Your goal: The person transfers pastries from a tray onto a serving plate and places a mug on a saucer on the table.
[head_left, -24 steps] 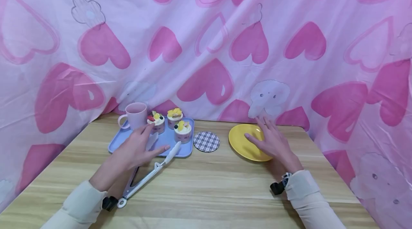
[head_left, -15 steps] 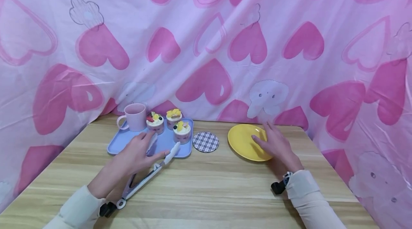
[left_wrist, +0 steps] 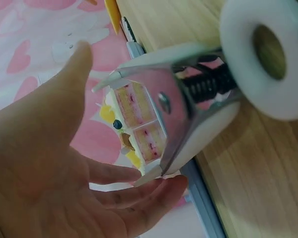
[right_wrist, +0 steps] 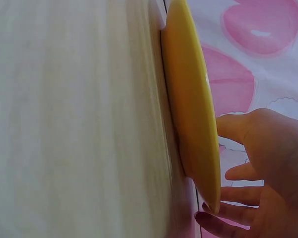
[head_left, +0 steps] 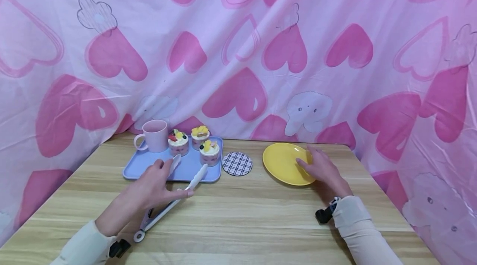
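Tongs [head_left: 197, 178], silver metal, white-tipped, are lying not yet gripped below spread left hand [head_left: 153, 187]; right hand [head_left: 323, 168], also spread, is hanging by round yellow plate [head_left: 282, 163], nothing lifted.

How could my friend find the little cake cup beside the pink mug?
The wooden table holds a blue tray on the person's left. Toward the tray's back left stands a pink mug. The cake cup just right of it, unlike the other two cups, has something bright red on top.
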The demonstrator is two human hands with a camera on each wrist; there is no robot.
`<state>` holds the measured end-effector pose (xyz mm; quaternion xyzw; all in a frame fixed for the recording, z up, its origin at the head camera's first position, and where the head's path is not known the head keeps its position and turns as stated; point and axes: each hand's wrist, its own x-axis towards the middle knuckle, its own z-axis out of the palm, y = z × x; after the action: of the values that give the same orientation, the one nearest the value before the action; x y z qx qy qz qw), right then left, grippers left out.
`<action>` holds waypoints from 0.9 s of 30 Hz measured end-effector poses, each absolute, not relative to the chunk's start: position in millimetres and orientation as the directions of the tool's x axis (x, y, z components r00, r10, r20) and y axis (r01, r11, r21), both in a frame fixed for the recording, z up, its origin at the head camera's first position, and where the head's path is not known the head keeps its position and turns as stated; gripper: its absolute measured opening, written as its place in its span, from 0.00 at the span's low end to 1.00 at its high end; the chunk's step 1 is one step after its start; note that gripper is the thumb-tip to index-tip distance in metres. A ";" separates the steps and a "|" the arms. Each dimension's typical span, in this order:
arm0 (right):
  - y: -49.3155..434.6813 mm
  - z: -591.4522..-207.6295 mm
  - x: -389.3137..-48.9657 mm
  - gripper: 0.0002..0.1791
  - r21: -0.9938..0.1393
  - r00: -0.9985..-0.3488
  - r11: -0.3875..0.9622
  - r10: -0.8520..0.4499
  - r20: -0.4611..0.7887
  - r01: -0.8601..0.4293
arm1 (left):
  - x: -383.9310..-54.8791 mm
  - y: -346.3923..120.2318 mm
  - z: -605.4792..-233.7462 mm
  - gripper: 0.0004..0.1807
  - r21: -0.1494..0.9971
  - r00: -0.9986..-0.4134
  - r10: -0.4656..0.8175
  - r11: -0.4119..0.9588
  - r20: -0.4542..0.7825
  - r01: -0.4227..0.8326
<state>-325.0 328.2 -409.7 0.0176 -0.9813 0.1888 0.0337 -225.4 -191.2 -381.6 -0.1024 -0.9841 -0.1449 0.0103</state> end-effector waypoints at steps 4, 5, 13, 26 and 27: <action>330.6 -410.8 -324.7 0.47 -0.399 -0.998 0.917 0.000 0.057 -0.023 | -220.4 -192.2 -380.9 0.74 0.263 -0.975 0.216 0.940 0.041 0.219; 331.1 -411.1 -325.0 0.47 -0.404 -0.998 0.915 0.003 0.056 -0.020 | -219.6 -192.5 -381.0 0.74 0.255 -0.974 0.223 0.940 0.048 0.227; 332.9 -413.2 -326.8 0.44 -0.398 -0.997 0.916 -0.015 0.075 -0.043 | -218.2 -192.7 -379.1 0.66 0.238 -0.980 0.200 0.952 0.005 0.195; 334.0 -414.3 -327.3 0.42 -0.401 -0.999 0.915 -0.010 0.052 -0.030 | -219.5 -195.8 -378.4 0.69 0.261 -0.982 0.161 0.956 -0.096 0.131; 333.9 -414.5 -327.5 0.42 -0.401 -0.999 0.915 -0.011 0.054 -0.032 | -219.8 -196.4 -378.8 0.70 0.261 -0.982 0.161 0.956 -0.093 0.132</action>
<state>-327.5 333.9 -414.5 0.0108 -0.9783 0.2055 0.0251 -219.8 -196.4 -378.8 -0.0744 -0.9874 -0.1279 -0.0570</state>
